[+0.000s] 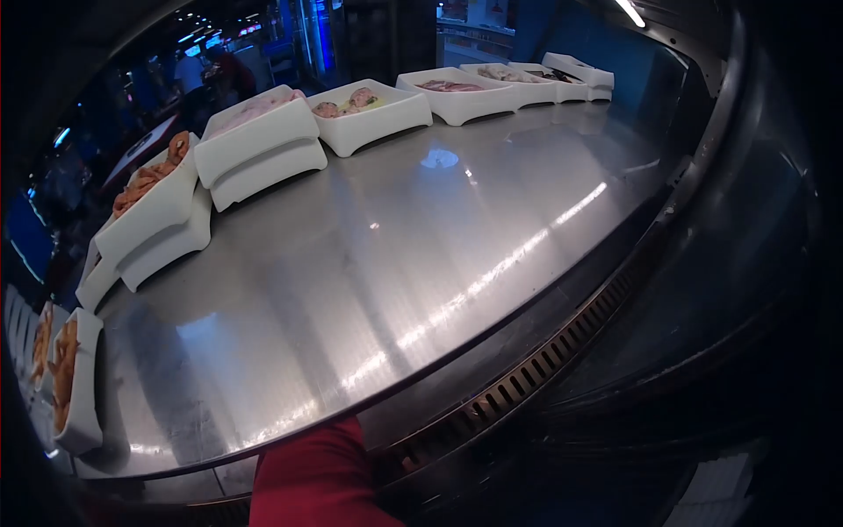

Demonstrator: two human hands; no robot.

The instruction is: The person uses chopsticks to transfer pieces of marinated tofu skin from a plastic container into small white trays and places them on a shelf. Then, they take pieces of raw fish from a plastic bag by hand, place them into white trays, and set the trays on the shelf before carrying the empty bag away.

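Observation:
Neither of my hands shows. A red sleeve [312, 474] rises from the bottom of the view and passes beneath the front edge of a steel counter [369, 263], which hides the hand at its end. White trays of food line the counter's far side. Brown, breaded-looking pieces [154, 180] fill a stacked tray [158, 215] at the left. To its right, another stacked tray [259, 145] holds pale pink meat. Rounded pinkish pieces lie in the tray [378, 123] beside that.
More white trays [461, 101] run to the back right. At the far left stands a narrow tray [85, 386] of brown pieces. A slotted metal strip [536, 369] runs below the counter edge. People [189, 75] are in the dark room behind.

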